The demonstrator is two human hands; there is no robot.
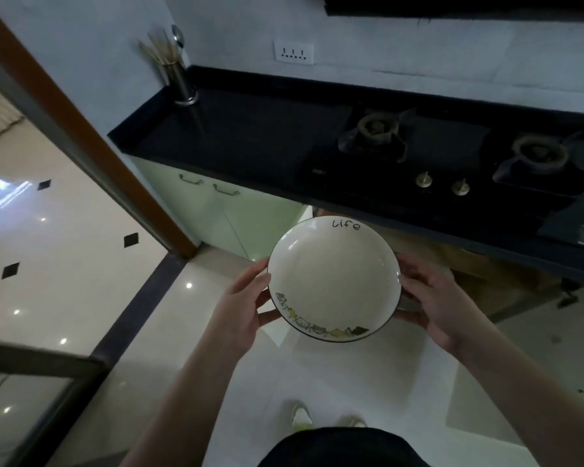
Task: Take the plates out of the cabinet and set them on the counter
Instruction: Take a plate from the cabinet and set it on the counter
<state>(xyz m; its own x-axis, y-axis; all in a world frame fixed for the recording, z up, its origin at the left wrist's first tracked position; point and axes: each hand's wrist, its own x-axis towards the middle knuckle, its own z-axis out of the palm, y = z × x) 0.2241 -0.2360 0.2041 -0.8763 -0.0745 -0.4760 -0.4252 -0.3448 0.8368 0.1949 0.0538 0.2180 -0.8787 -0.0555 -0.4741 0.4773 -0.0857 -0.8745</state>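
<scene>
A white plate point(334, 278) with a dark rim, the word "life" at its far edge and small cat drawings along its near edge, hangs in the air in front of me, below counter height. My left hand point(241, 305) grips its left edge and my right hand point(432, 298) grips its right edge. The black counter point(250, 136) runs across the view beyond the plate. Under the counter, behind the plate, an open cabinet point(486, 274) shows a brownish inside; its contents are hidden.
A two-burner gas stove point(452, 156) is set into the counter's right part. A steel utensil holder point(182, 85) stands at the counter's far left corner. Pale green cabinet doors point(216, 210) are shut on the left. A brown door frame point(81, 123) slants at left.
</scene>
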